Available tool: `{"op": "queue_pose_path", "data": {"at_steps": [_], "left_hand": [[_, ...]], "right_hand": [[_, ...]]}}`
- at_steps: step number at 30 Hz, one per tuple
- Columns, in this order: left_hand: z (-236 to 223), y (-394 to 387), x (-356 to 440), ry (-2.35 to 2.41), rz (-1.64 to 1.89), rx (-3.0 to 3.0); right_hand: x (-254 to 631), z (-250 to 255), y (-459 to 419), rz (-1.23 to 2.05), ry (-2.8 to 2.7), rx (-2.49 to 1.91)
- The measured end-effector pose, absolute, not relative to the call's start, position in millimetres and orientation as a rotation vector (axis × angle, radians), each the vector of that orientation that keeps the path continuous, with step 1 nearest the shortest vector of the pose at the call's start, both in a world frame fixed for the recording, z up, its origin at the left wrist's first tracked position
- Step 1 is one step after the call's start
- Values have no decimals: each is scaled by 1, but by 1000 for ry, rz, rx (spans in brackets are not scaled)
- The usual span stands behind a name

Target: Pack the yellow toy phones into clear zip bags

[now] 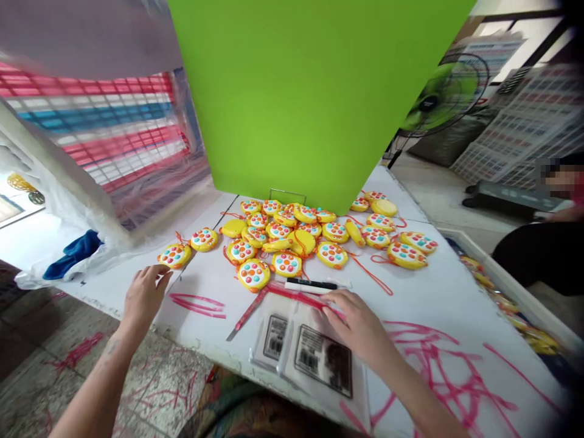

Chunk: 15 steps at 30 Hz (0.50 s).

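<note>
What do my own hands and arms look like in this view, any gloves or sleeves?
Both the left hand and right hand are bare, without gloves. No sleeve, watch or bracelet shows on either forearm. The left forearm seems to bear a faint mark near the wrist.

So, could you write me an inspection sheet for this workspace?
Surface: white table, its near edge scuffed.
Things: yellow toys with orange cords, mostly clustered; clear bags with printed labels near the edge.
Clutter: pink strips on table and floor; knife and black pen by the bags.
Hands: left hand at a toy's edge; right hand at the bags' pink edge; grip unclear.
Cables: nothing seen.
Surroundings: green panel, fan, person at far right.
</note>
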<state>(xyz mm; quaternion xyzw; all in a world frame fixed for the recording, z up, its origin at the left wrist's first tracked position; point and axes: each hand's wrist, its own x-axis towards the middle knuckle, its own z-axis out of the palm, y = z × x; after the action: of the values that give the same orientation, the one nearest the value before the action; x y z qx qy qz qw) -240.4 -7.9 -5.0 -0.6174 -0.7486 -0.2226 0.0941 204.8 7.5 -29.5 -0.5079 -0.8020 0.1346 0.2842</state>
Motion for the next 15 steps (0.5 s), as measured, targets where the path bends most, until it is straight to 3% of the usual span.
{"op": "queue_pose_path", "data": {"at_steps": [5,10,15], "left_hand": [[-4,-5,-195,-1915,-768,-1935],[-4,-26,-65,-1470,-1027,-2797],[-9,-38,21,-1146,-877,-3204]], "right_hand": [[205,-39,41,215,-2338,-1417],[194,-43,54,182,-2443,-1447],[196,-40,57,169,-2522,-1464]]}}
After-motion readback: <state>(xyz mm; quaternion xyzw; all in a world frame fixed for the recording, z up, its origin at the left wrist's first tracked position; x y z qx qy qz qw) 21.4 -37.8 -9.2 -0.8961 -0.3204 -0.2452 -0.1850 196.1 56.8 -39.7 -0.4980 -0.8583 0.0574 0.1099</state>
